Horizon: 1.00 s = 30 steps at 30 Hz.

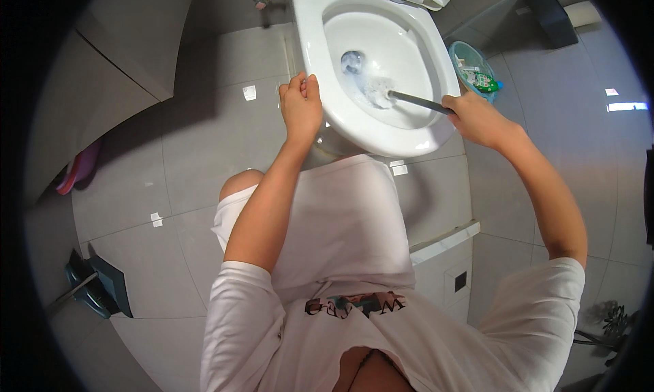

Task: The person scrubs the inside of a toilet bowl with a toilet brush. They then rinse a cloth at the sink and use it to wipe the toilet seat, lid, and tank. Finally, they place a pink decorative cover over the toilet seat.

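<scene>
A white toilet bowl point(378, 144) stands before me with its seat and lid raised at the back. My right hand point(480, 118) is closed around the dark handle of a toilet brush point(419, 102), over the bowl's right rim. The brush's white head lies low inside the bowl, amid foam. Bluish, foamy water point(352, 62) fills the drain opening. At the bowl's left rim is my left hand point(301, 105), its fingers curled against the outer edge; whether they grip the rim is not plain.
Right of the toilet stands a teal waste basket point(451, 48) with a green packet inside. A dark holder point(549, 16) with a paper roll is on the right wall. A cabinet point(122, 49) juts in at left; a broom and dustpan point(110, 284) stand lower left. A marble sill point(445, 242) crosses the floor.
</scene>
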Available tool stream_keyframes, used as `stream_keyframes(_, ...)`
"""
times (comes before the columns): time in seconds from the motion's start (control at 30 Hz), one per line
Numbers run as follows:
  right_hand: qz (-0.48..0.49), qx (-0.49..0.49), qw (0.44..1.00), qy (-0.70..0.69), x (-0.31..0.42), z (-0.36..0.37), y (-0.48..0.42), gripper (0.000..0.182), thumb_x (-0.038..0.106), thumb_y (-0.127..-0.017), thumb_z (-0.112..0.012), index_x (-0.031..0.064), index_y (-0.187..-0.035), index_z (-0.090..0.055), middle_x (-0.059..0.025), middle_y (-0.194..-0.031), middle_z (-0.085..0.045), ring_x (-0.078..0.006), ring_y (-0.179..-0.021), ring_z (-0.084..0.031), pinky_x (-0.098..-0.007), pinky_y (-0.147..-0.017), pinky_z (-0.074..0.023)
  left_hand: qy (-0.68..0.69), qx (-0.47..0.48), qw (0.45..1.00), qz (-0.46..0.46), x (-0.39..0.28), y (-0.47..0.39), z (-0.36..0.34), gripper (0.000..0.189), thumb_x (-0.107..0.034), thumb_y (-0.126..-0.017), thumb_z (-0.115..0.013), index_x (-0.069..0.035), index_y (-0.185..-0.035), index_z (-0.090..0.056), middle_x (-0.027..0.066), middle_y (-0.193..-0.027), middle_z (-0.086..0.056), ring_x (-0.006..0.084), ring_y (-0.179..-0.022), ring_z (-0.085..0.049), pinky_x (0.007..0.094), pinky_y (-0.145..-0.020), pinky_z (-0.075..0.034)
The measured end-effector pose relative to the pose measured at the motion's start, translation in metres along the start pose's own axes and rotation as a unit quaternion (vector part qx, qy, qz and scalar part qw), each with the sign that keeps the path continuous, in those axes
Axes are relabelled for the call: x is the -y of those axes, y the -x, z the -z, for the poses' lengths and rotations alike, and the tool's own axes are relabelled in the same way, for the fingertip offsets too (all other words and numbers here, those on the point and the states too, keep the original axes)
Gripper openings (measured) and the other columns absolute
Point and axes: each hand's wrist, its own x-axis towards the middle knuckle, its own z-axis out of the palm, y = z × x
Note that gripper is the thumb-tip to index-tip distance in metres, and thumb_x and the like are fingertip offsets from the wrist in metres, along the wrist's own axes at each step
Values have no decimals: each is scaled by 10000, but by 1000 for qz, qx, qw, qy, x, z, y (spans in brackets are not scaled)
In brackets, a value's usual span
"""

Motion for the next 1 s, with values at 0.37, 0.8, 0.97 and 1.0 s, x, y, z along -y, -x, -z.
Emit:
stream_keyframes(0.37, 23, -53, 998, -6, -3, -39, -62, 120, -1, -731, -508, -21, -822, -584, -223, -798, -598, -369, -786, -589, -428, -720, -463, 37, 19, 999, 9, 5, -2, -8, 397, -259, -867, -508, 56, -1106, -533, 142, -916, -482, 206, -773, -524, 306, -749, -432)
stream_keyframes(0.8, -12, -109, 994, -20, -1, -57, -88, 129, -13, -714, -488, -21, -784, -597, -224, -778, -604, -361, -769, -602, -414, -686, -484, 12, -15, 1000, -11, 0, 1, -2, 383, -242, -861, -512, 59, -1097, -536, 126, -896, -480, 197, -762, -498, 306, -737, -417)
stream_keyframes(0.97, -13, -122, 992, -2, 8, -75, -128, 153, -24, -706, -482, -11, -795, -606, -221, -803, -611, -350, -781, -610, -410, -690, -489, 46, 3, 999, -8, 6, -4, -7, 383, -251, -862, -516, 52, -1094, -542, 125, -885, -486, 194, -767, -496, 303, -736, -416)
stream_keyframes(1.0, -5, -122, 993, -2, 6, -75, -126, 160, -27, -706, -479, -10, -800, -608, -224, -810, -611, -351, -789, -608, -411, -693, -487, 54, 4, 999, -1, 12, -5, -3, 383, -253, -862, -516, 51, -1094, -542, 124, -881, -486, 193, -769, -495, 303, -736, -415)
